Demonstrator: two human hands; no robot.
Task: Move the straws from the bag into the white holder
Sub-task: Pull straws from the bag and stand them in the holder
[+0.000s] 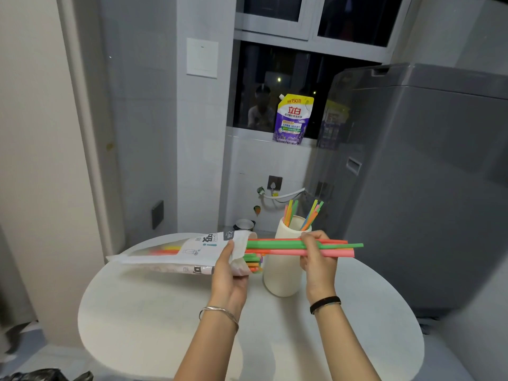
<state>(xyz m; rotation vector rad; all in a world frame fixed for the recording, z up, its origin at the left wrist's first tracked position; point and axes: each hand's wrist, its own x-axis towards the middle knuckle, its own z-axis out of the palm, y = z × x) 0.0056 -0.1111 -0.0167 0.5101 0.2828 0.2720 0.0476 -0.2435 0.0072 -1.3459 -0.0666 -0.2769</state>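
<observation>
Green, orange and pink straws (pixel 330 247) lie level, left to right, their left ends at the mouth of the bag (pixel 176 251). The right hand (pixel 319 259) pinches the bunch mid-length, and the left hand (pixel 231 273) grips the bag's mouth above the table (pixel 165 312). The white holder (pixel 283 273) stands upright just behind the right hand, near the table's far edge. The bunch probably has to slide rightward clear of the bag, then tip upright over the rim.
</observation>
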